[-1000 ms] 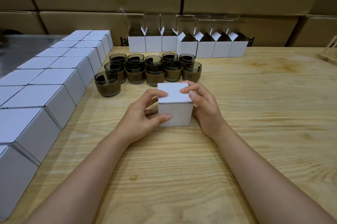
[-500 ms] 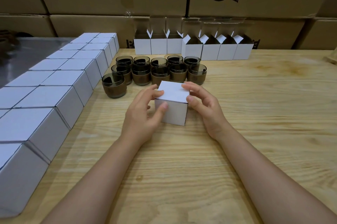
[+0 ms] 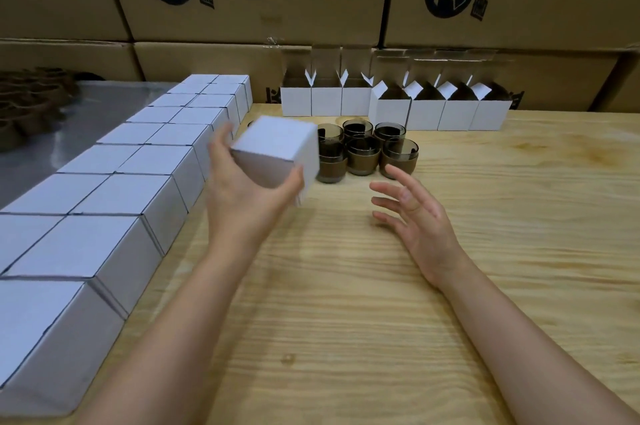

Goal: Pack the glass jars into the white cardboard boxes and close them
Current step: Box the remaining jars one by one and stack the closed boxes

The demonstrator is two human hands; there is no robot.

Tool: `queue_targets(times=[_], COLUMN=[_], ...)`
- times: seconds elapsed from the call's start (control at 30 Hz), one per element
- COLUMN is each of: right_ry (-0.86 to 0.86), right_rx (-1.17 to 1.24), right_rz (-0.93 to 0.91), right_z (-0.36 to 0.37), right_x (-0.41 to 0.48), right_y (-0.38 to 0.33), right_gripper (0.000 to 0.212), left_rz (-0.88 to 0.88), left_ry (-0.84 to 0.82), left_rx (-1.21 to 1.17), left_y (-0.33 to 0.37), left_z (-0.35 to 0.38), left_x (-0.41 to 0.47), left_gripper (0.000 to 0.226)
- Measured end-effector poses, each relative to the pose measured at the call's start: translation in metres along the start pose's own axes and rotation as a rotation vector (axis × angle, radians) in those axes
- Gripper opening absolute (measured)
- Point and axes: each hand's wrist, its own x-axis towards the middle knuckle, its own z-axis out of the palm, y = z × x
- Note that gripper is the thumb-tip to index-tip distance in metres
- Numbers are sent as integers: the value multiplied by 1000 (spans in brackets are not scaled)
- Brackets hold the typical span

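The left forearm [image 3: 166,313] rises from the lower left edge, bare, and slants up and to the right to the wrist. The left hand [image 3: 249,192] is raised off the desk [image 3: 346,303], palm turned up and inward, and grips a closed white box [image 3: 277,144]. Its thumb presses the box's near right edge and its fingers [image 3: 221,139] wrap the far left side; the hand is slightly blurred. The right forearm [image 3: 512,327] comes in from the lower right corner and slants up and to the left. The right hand [image 3: 420,222] holds nothing, palm facing left, fingers straight and spread apart, pointing up and left, well apart from the left hand.
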Motion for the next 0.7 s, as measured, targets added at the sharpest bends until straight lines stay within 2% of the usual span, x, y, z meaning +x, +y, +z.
queue_targets(times=[0.13,0.27,0.5,0.7], right_ry=[-5,-1,-6,-4], right_rx=[2,16,40,63], right_rz=[31,61,90,105], right_z=[-1,-1,-4,-4], right_x=[1,2,5,7], right_y=[0,1,4,5], right_gripper=[42,46,45,46], left_rz=[-32,-177,-259,-282], left_ry=[151,204,198,114], left_rx=[38,60,83,141], left_y=[-8,-31,-64,-74], left_z=[-25,-51,-56,-56], left_x=[68,128,167,171], left_gripper=[93,89,83,93])
